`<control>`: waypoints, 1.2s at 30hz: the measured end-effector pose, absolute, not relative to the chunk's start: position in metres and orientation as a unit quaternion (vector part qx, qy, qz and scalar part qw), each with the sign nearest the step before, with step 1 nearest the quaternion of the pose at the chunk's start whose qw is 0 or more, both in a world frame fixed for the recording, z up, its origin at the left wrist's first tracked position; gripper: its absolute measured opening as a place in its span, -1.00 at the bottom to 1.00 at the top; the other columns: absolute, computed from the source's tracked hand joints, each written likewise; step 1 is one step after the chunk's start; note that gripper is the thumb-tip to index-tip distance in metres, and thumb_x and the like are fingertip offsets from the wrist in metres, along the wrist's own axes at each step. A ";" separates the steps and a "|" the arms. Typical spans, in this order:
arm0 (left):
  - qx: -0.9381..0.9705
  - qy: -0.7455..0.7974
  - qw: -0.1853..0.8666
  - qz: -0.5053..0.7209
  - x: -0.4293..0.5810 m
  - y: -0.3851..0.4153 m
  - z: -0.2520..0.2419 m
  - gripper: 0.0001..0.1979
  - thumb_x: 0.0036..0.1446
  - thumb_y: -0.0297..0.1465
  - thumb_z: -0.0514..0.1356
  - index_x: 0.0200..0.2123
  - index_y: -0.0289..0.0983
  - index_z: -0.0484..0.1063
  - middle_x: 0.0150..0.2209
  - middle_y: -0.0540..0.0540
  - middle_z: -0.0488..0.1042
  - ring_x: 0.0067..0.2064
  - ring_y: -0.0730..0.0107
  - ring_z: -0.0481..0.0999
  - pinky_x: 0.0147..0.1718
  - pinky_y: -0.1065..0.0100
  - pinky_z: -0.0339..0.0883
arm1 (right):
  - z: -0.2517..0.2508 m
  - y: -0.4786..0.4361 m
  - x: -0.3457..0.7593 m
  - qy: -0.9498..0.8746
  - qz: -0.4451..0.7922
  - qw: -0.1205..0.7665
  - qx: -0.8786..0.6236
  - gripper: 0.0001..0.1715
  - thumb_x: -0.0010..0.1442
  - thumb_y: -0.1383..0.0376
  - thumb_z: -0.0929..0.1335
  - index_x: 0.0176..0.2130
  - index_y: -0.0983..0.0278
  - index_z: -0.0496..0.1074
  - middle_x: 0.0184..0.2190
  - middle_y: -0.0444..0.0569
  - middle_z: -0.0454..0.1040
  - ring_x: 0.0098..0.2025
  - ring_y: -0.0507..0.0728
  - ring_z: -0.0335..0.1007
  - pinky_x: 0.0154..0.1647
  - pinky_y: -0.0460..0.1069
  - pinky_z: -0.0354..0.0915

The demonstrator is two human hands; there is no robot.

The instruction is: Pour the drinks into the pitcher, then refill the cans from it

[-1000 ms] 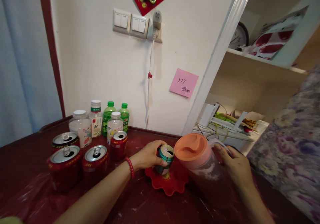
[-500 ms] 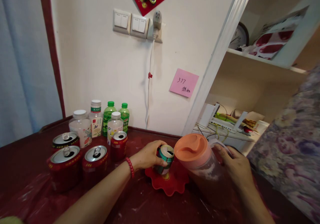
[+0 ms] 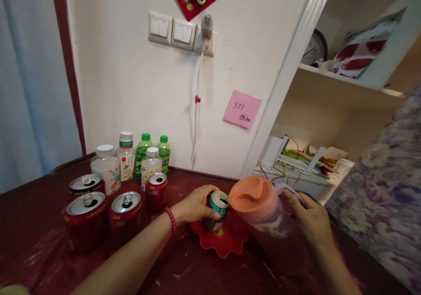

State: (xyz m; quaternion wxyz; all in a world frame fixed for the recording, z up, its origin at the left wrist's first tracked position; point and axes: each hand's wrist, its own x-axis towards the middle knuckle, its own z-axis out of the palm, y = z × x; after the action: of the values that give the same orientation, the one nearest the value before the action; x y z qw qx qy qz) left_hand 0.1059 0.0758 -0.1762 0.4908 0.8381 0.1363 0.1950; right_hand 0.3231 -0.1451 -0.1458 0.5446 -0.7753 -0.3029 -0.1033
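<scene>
My left hand [image 3: 196,204], with a red bead bracelet at the wrist, is closed around a small green and dark drink can [image 3: 217,211]. The can's top is open, and it tilts slightly toward the right over a red scalloped dish [image 3: 223,244]. My right hand [image 3: 307,216] grips the handle of a clear pitcher [image 3: 269,229] with an orange lid [image 3: 253,196]. The pitcher leans left, its lid close beside the can's rim. Whether lid and can touch, I cannot tell. Whitish foam or residue shows on the pitcher's wall.
Several opened red cans [image 3: 125,216] stand at the left on the dark red table [image 3: 184,260]. Behind them are clear bottles with white caps [image 3: 105,168] and two green-capped bottles [image 3: 144,152]. A white cord [image 3: 196,128] hangs down the wall. At right are shelves [image 3: 348,82] and a floral cloth [image 3: 378,190].
</scene>
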 end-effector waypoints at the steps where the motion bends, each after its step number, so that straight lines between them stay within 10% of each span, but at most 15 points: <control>1: 0.838 0.136 0.491 0.194 0.106 0.076 -0.177 -0.43 -0.23 -0.49 0.44 -0.05 -0.23 0.48 -0.02 -0.09 0.56 0.01 0.11 0.49 0.00 0.17 0.33 | -0.146 -0.145 0.324 -0.302 -0.101 0.544 -0.777 -0.36 -0.01 -0.28 0.40 -0.48 0.25 0.49 -0.63 -0.17 0.25 -0.51 0.10 0.14 -0.49 -0.03 0.11; 36: 0.832 0.126 0.506 0.190 0.107 0.076 -0.178 -0.41 -0.23 -0.51 0.43 -0.03 -0.26 0.47 0.00 -0.11 0.54 0.02 0.11 0.48 0.01 0.19 0.31 | -0.147 -0.144 0.324 -0.299 -0.097 0.554 -0.771 -0.38 0.00 -0.26 0.40 -0.45 0.25 0.48 -0.59 -0.17 0.30 -0.47 0.10 0.15 -0.45 -0.02 0.09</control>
State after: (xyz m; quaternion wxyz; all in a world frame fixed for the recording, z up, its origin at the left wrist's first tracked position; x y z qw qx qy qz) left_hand 0.1066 0.0755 -0.1782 0.5057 0.8319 0.1264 0.1902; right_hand 0.3238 -0.1444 -0.1471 0.5541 -0.7708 -0.2991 -0.0972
